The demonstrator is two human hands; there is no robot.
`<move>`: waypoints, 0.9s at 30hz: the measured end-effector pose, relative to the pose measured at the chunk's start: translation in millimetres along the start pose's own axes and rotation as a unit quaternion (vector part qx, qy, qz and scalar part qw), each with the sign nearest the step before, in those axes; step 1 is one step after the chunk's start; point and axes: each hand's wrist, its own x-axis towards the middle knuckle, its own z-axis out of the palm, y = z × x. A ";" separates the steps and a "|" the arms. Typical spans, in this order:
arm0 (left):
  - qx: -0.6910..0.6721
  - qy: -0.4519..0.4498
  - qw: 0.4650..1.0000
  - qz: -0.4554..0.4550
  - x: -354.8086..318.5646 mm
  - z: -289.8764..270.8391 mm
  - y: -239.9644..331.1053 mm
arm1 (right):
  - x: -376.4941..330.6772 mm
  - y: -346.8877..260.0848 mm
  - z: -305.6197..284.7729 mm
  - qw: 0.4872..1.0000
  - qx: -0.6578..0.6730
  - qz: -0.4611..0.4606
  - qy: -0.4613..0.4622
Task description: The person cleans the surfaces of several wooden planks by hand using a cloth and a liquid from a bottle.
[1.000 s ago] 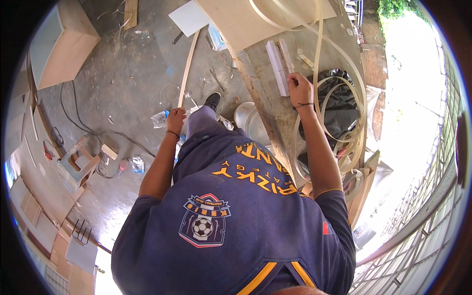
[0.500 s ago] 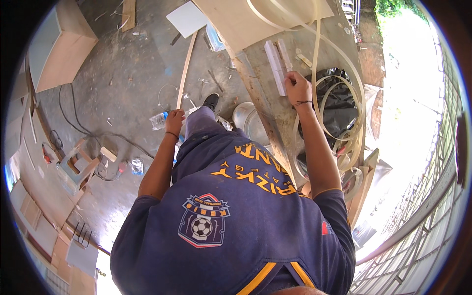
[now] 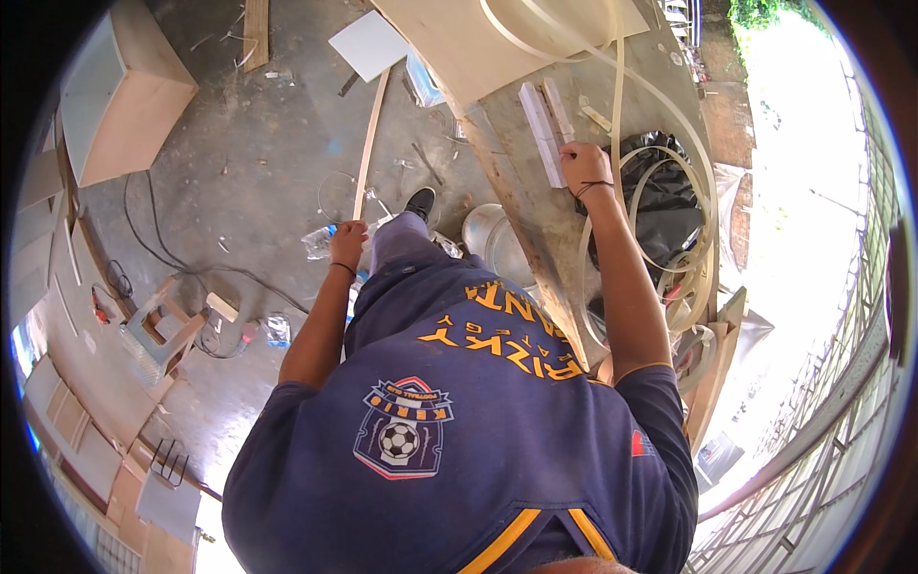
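Observation:
My left hand [image 3: 348, 243] is closed around the near end of a long, thin wooden strip [image 3: 371, 143]. The strip slants away over the floor, its far end meeting a white square panel [image 3: 369, 46]. On the bench at the right, my right hand [image 3: 586, 173] has its fingers curled in at the near end of two pale, narrow lengths [image 3: 543, 134] lying side by side. What sits in those fingers, if anything, is hidden.
Coils of pale edging strip [image 3: 708, 206] loop over a black plastic bag [image 3: 662, 225] on the bench [image 3: 507, 143]. A bucket [image 3: 486, 230] stands beside my leg. Cables [image 3: 172, 253], a wooden frame [image 3: 158, 325] and a large panel box [image 3: 134, 105] occupy the left floor.
The whole view has shifted slightly, so everything sits a little farther right. Both hands keep nearly the same places and the same grips.

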 end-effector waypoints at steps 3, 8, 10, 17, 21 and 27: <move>0.053 -0.010 0.998 0.041 12.0 -12.1 -11.7 | -0.1 7.3 7.8 0.999 0.017 -0.020 0.026; 0.027 -0.120 0.992 0.021 41.8 -19.0 -26.8 | -6.2 -2.2 -2.1 0.994 0.026 0.052 0.090; -0.016 -0.093 0.995 -0.014 47.7 -11.5 -32.8 | -11.4 -1.9 -11.5 0.984 0.109 0.066 0.126; 0.133 -0.128 0.981 -0.063 55.6 8.1 9.2 | -105.1 24.1 -87.6 0.681 0.701 0.131 0.164; 0.189 -0.158 0.968 -0.056 51.8 33.3 35.6 | -201.1 75.1 -107.2 0.519 0.805 0.078 0.276; 0.329 -0.239 0.914 -0.022 59.7 95.3 37.1 | -392.5 165.8 -120.2 0.382 0.775 0.077 0.498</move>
